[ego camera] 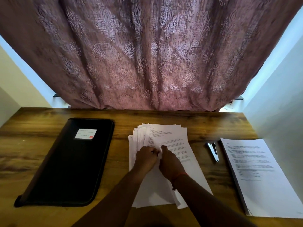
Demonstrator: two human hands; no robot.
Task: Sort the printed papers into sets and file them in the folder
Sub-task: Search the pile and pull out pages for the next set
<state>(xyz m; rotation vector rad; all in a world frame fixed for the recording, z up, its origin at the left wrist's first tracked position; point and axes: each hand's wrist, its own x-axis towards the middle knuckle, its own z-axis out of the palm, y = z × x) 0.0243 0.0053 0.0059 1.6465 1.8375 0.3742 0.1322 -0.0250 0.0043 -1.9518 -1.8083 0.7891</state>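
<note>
- The step in hand looks like sorting: both hands work at the loose pile (164, 145) of printed sheets in the middle of the desk (41, 133), fanned at its far end.
- The left hand (146, 157) rests on the pile with fingers curled, pinching at sheet edges near the centre.
- The right hand (169, 163) lies just beside it, touching the same sheets, thumb stretched forward and fingers bent onto the paper; it seems to be gripping or peeling a page, though the exact hold is hard to make out.
- A neat set (250, 169) of sheets lies well to the right, near the desk edge, probably already sorted.
- A stapler (213, 151) sits between the pile and that set.
- The black folder (68, 163) lies closed at the left, well apart from the papers; nothing is filed yet.
- The next move likely calls for separating one sheet cleanly from the fan without dragging its neighbours, then grouping it with its matching pages.
</note>
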